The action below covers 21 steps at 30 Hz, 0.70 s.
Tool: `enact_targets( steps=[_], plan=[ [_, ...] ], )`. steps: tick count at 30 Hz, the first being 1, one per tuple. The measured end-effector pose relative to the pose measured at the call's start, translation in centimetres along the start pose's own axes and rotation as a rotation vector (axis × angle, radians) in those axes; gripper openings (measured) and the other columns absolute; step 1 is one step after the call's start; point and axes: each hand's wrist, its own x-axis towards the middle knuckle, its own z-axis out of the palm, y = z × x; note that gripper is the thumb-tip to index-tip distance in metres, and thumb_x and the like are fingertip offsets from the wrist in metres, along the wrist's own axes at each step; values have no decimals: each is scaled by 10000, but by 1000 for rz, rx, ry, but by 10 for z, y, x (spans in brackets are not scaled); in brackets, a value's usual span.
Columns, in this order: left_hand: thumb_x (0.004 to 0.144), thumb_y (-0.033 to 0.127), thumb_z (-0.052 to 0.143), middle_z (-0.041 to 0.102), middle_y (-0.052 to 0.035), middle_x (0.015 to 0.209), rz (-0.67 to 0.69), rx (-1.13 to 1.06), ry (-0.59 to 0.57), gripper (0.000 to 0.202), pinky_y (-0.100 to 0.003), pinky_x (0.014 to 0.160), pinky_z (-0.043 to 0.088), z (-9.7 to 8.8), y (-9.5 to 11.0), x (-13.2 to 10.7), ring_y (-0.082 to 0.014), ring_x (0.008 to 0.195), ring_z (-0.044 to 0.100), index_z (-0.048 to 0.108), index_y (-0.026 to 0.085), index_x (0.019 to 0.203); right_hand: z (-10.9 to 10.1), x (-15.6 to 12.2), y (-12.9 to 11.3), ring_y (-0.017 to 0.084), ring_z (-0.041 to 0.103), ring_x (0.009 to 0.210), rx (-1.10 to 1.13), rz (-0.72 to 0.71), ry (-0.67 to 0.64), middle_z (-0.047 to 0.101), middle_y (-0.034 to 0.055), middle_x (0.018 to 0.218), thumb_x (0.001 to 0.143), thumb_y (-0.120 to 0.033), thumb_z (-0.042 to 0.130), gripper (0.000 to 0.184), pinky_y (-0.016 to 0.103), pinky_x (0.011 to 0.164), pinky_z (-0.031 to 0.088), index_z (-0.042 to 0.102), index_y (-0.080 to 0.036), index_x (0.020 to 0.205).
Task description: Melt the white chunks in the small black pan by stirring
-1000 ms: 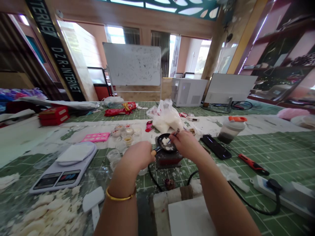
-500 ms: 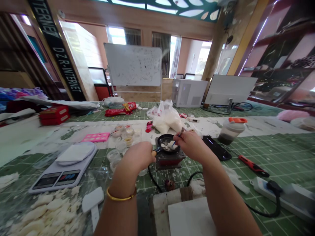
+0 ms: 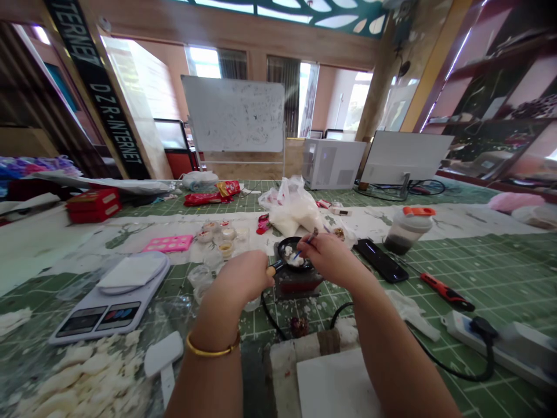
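Note:
My left hand is closed round the handle of a small black frying pan. The pan rests on a small dark red hot plate. White chunks lie in the pan. In the fingers of my right hand is a thin blue stick, its lower end down among the chunks. The stick's exact kind is too small to tell. Just behind the pan sits a clear plastic bag of white material.
At left are a kitchen scale, a white spatula, dough-like pieces, small clear cups and a pink mould. At right lie a phone, a screwdriver, a shaker bottle and a power strip with its cable.
My right hand has shifted slightly left, moving the stick across the pan. The white chunks look more bunched together. My left hand keeps its grip on the handle.

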Motion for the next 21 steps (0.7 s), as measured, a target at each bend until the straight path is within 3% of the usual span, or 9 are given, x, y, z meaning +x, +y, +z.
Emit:
enact_targets(
  steps=[4, 10, 15, 21],
  plan=[
    [695, 385, 463, 628, -74, 655, 14, 15, -6, 285, -265, 462, 280, 0, -1, 0, -185, 571, 540, 644, 170, 738, 1, 3, 3, 198, 589, 819, -120, 89, 40, 675, 101, 814, 870, -283, 380, 302, 276, 734, 362, 642, -154, 791],
    [711, 376, 445, 619, -72, 637, 17, 20, 6, 287, -265, 455, 264, 0, 0, -1, -184, 566, 537, 641, 168, 732, 0, 0, -2, 155, 590, 760, 17, -16, 2, 674, 57, 788, 871, -280, 379, 288, 237, 687, 369, 629, -182, 765],
    [697, 377, 481, 624, -71, 643, 20, 4, 5, 258, -262, 460, 272, 0, -1, 0, -187, 577, 548, 635, 171, 724, 1, 2, 3, 168, 592, 771, -25, 66, 41, 675, 76, 797, 867, -277, 390, 279, 249, 703, 371, 633, -166, 786],
    [677, 371, 506, 613, -59, 628, 13, 2, 4, 229, -260, 459, 267, 1, -1, 0, -184, 580, 549, 622, 175, 696, 2, 1, -2, 162, 590, 792, -18, -12, 21, 674, 58, 799, 872, -270, 379, 280, 244, 722, 363, 632, -178, 796]
  ],
)
